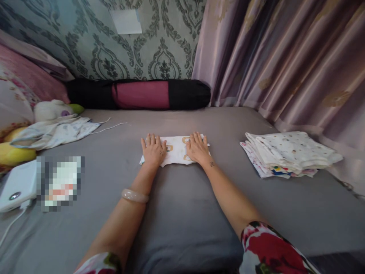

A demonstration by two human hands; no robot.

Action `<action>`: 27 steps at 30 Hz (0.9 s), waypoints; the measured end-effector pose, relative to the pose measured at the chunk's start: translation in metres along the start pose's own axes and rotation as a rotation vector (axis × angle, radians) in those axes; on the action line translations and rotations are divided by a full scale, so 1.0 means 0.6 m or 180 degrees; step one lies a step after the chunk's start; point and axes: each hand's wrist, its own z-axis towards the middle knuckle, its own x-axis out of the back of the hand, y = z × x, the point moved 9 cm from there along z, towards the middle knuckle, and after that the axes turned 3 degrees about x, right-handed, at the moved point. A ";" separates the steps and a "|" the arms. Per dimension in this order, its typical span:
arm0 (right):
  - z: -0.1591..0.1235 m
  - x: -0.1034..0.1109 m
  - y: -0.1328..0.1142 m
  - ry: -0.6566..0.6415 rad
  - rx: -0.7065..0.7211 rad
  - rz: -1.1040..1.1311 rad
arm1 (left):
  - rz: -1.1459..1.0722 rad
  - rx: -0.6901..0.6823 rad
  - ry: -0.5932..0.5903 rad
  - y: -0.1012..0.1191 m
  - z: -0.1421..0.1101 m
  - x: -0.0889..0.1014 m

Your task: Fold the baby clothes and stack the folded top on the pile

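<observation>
A small white printed cloth (176, 150) lies folded flat on the grey bed sheet (182, 213), in the middle of the view. My left hand (153, 149) rests palm down on its left end, fingers stretched out and open. My right hand (197, 147) lies flat on its right end, fingers also spread. Both palms press on the cloth and neither hand grips it. A pale bangle (135, 195) sits on my left forearm.
A stack of folded printed cloths (288, 153) lies at the right by the mauve curtain (285, 57). A black and maroon bolster (139, 94) lines the wall. At the left are loose cloths (54, 131), a plush toy (49, 109), a white device (17, 186).
</observation>
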 end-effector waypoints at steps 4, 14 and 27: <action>0.002 -0.018 0.013 -0.0244 -0.0150 0.0042 | -0.0042 0.0160 -0.0243 -0.018 0.002 -0.021; 0.002 0.001 0.044 -0.0228 -0.0371 0.0012 | -0.0025 0.0039 -0.0291 -0.038 0.012 0.000; 0.003 -0.013 0.058 -0.0417 -0.0414 -0.0135 | -0.0331 0.0361 -0.0839 -0.061 0.013 -0.015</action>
